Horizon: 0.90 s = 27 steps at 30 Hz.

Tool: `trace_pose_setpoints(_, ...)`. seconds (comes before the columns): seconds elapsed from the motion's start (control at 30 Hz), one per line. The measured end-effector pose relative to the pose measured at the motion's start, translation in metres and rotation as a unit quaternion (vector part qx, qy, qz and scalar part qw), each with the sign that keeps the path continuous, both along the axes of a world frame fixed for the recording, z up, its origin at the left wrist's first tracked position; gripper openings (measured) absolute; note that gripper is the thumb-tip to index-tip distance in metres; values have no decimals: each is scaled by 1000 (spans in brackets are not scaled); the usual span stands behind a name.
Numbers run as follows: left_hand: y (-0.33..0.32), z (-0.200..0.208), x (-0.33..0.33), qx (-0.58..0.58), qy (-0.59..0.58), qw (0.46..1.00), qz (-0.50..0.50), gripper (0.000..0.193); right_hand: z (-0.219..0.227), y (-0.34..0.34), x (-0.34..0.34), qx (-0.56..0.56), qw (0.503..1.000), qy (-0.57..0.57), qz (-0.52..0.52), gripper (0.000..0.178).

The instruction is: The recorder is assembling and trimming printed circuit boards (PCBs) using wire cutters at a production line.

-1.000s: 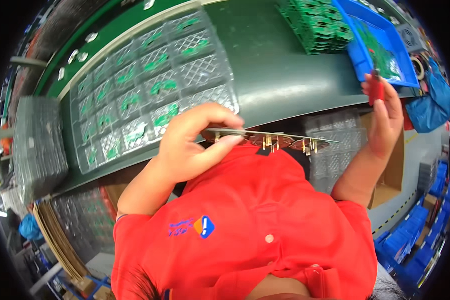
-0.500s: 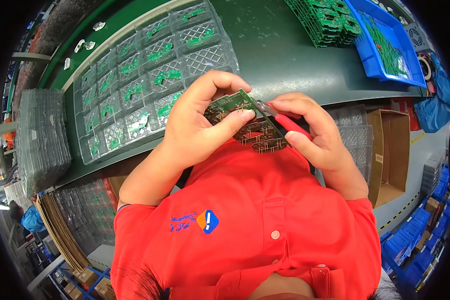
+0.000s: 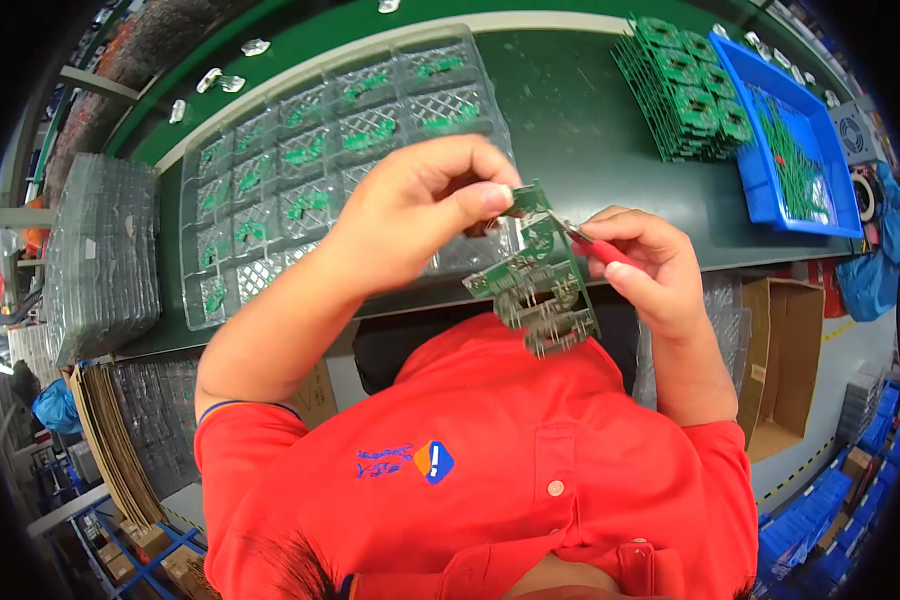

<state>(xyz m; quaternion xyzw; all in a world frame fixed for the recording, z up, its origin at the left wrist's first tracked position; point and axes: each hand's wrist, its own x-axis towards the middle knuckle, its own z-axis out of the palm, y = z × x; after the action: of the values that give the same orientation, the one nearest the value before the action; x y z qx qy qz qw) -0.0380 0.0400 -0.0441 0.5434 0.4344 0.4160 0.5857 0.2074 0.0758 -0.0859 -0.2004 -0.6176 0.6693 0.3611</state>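
A green circuit board panel (image 3: 542,285) hangs tilted in front of my chest, its lower part with several pin-like leads sticking out. My left hand (image 3: 435,200) is closed on the panel's top end, thumb against fingers. Below those fingers shows a small dark reddish-brown part that I cannot make out. My right hand (image 3: 655,268) is wrapped round red-handled cutters (image 3: 604,251), whose metal jaws lie at the panel's right edge. Whether the jaws bite on the board is too small to tell.
A clear plastic tray (image 3: 338,62) with small green boards in its pockets lies behind my left hand. Stacked clear trays (image 3: 100,260) stand at the left. Stacked board panels (image 3: 685,95) and a blue bin (image 3: 760,185) of green strips sit at the right. A cardboard box (image 3: 785,360) stands below.
The panel has swung lower and more of its green face shows. My left hand has shifted to its top end. The cutters have moved right and a little down with my right hand.
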Motion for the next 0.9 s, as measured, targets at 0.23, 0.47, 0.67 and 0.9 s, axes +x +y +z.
trace_pose_setpoints(0.23,108,2,-47,179,155,969,73,16,12,41,-9,-81,995,32,-51,34)
trace_pose_setpoints(0.47,144,-37,-64,127,507,853,-5,18,17,71,1,-24,992,-1,-122,39)
trace_pose_setpoints(0.67,134,-13,-61,74,416,906,18,16,18,75,-2,10,992,-16,-129,40)
trace_pose_setpoints(0.9,88,-43,-37,208,502,837,-73,16,20,62,-2,7,994,29,-104,32)
